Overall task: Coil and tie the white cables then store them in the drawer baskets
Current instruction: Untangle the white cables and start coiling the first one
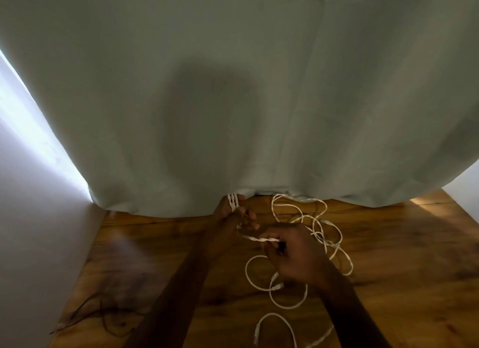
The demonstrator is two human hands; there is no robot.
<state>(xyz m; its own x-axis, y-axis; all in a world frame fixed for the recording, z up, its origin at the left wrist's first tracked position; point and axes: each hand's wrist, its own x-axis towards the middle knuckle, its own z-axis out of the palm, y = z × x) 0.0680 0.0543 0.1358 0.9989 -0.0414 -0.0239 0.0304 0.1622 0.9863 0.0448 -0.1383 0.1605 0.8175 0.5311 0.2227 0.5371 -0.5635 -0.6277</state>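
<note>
My left hand (233, 215) grips a coil of white cable (232, 202), its folded strands sticking up above my fingers near the curtain's hem. My right hand (290, 254) pinches the twisted free end of that cable (261, 239), stretched between the two hands. Loose white cables (318, 228) lie tangled on the wooden table to the right. More white loops (274, 290) with connectors lie below my right hand, and another loop (274, 324) sits near the bottom edge. No drawer or basket is in view.
A grey-green curtain (233, 88) hangs over the far edge of the wooden table (160, 257) and fills most of the view. A white wall (33, 218) borders the table on the left. Thin dark wires (85, 314) lie at the table's front left.
</note>
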